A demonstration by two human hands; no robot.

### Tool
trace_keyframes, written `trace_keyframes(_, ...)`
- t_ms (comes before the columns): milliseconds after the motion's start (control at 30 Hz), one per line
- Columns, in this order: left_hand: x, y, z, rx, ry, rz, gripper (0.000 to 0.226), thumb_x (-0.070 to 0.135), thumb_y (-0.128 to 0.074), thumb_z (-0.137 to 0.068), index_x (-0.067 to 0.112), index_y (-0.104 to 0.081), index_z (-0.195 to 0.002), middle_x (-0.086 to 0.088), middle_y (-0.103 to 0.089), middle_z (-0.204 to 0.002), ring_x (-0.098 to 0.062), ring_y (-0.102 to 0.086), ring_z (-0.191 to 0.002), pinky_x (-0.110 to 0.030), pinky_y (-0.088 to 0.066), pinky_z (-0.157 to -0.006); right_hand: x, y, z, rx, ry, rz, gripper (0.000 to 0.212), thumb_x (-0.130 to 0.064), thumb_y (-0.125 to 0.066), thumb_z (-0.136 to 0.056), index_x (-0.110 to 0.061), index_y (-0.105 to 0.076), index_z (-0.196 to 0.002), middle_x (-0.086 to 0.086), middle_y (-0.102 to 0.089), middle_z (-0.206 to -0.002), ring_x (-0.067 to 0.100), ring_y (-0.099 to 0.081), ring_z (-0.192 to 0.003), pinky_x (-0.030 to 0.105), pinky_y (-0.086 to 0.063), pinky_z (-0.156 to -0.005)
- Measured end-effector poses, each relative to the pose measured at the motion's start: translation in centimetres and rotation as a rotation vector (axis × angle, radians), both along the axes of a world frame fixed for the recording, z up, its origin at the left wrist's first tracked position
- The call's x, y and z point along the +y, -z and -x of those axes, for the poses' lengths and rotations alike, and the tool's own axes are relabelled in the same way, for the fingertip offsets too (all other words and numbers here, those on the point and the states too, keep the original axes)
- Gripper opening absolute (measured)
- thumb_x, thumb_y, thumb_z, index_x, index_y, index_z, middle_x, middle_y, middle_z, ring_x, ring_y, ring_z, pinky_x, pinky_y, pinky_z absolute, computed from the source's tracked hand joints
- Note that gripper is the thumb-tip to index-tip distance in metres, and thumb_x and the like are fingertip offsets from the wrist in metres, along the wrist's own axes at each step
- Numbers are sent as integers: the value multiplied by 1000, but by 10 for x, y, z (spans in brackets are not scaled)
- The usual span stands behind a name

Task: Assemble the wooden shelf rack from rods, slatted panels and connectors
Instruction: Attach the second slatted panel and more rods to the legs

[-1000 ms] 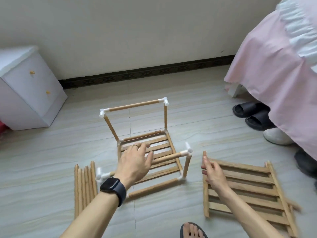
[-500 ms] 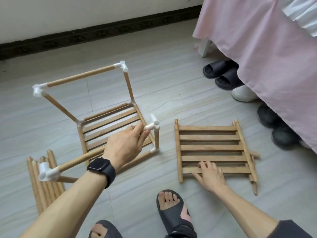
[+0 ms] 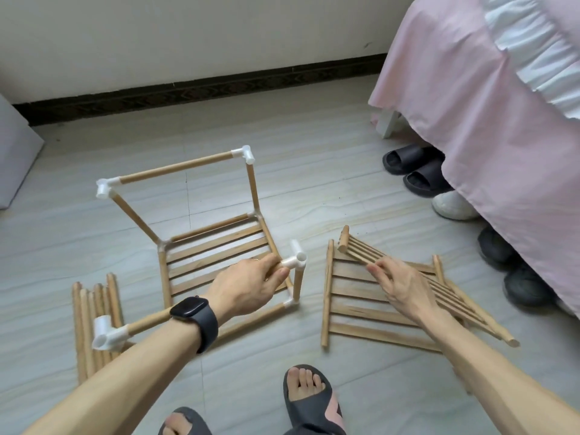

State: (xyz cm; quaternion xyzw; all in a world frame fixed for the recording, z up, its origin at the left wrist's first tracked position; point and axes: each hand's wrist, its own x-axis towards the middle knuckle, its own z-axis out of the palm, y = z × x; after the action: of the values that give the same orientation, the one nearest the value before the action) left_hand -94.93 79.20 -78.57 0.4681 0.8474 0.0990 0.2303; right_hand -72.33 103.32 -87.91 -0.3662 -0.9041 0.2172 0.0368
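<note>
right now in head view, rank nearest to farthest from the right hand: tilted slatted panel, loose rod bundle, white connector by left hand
1. tilted slatted panel, held in the right hand
2. white connector, to its left
3. loose rod bundle, far left

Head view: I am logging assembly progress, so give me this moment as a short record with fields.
rack frame: partly built, standing on the floor, bottom slatted panel fitted
left hand: grips the front top rod beside a white connector
right hand: holds the upper loose panel, tilted up off a second panel lying flat
loose rods: bundle on the floor, left of the frame
top level: rear and front rods on; no side rods or panel yet
</note>
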Motion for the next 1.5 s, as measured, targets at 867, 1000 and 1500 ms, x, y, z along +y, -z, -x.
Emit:
trace_keyframes(867,-113,-139,43,-69,-1054,-914,46,61,-34,-101,19,-52,-103,-1,-62,-87,-19,-60,-78,-37,-51,-67,-172,-181,178,745,-753,-724,40,-37,-59,-98,-23,-62,-135,3,-62,-112,19,-58,-97,36,-50,-76)
trace_keyframes(1000,-148,-134,56,25,-1101,-947,48,62,-34,-101,17,-52,-106,1,-58,-81,-18,-55,-71,-33,-42,-62,-146,-185,165,792,-526,-554,56,-42,-66,-90,-13,-57,-137,11,-51,-137,24,-50,-121,38,-46,-93)
trace_keyframes(1500,-173,-82,77,-446,-1188,-1044,38,43,-44,-106,10,-64,-104,-6,-64,-76,-23,-61,-80,-40,-51,-77,-112,-166,169,483,-33,715,42,-50,-30,-108,-17,-55,-104,5,-50,-86,17,-46,-66,35,-42,-63)
